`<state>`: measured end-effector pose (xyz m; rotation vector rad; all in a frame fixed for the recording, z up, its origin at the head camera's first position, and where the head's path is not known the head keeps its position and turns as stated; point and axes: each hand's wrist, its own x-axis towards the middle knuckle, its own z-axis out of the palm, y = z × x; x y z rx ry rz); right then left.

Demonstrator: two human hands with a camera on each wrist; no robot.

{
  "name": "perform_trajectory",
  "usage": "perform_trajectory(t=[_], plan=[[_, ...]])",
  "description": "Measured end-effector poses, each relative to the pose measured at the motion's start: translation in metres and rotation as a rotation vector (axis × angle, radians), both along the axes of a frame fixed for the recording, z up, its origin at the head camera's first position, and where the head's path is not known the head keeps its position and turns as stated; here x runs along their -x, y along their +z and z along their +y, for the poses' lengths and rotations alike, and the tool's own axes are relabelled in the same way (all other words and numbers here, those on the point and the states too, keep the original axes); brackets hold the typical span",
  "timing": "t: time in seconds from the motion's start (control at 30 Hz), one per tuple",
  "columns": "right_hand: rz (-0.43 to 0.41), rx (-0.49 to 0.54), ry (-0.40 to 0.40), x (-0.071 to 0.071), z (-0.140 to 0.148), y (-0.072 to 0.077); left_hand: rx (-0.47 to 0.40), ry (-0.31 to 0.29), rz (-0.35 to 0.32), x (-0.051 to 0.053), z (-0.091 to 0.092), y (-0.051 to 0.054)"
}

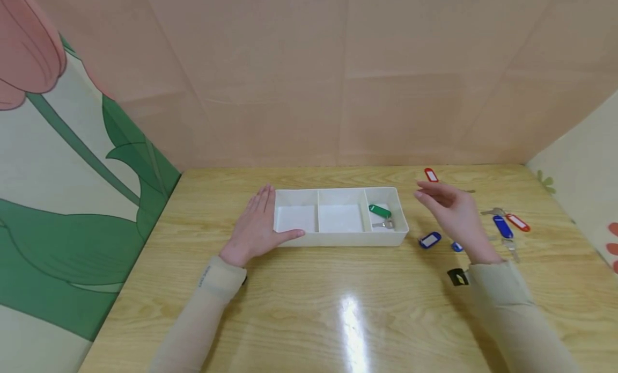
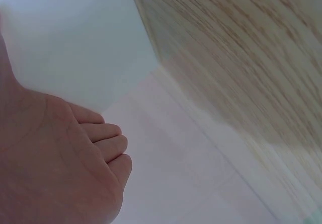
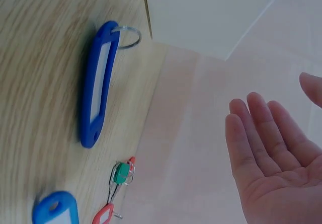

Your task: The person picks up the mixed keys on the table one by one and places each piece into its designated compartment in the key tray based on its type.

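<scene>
Nearest me on the counter, a black tag lies right of the white tray and nearer than its front wall, beside the right sleeve. Just right of the tray's near corner is a blue tag, with a second blue tag farther right. My left hand is against the tray's left end, its fingers straight and together, thumb across the front wall; I'd brace lightly there, so the tray doesn't slide. My right hand hovers right of the tray, fingers close together, thumb apart, pinching nothing. I judge a pinch across a tag's long edges best, lifting tag and ring as one. A green tag with its key lies in the tray's right compartment. Beyond the tray's far right corner lies a red tag; reaching it calls for clearing the rim.
</scene>
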<state>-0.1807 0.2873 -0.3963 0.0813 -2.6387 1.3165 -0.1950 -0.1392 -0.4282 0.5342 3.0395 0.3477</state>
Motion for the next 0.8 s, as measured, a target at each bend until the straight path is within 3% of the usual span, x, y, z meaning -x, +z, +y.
perform_trajectory(t=[0.43,0.8], plan=[[-0.013,-0.023,-0.038,-0.004,0.018,0.001,-0.007,0.006,-0.006,-0.003,-0.001,0.001],[-0.028,0.021,-0.099,-0.009,0.037,0.010,-0.013,0.001,-0.001,-0.005,-0.001,0.003]])
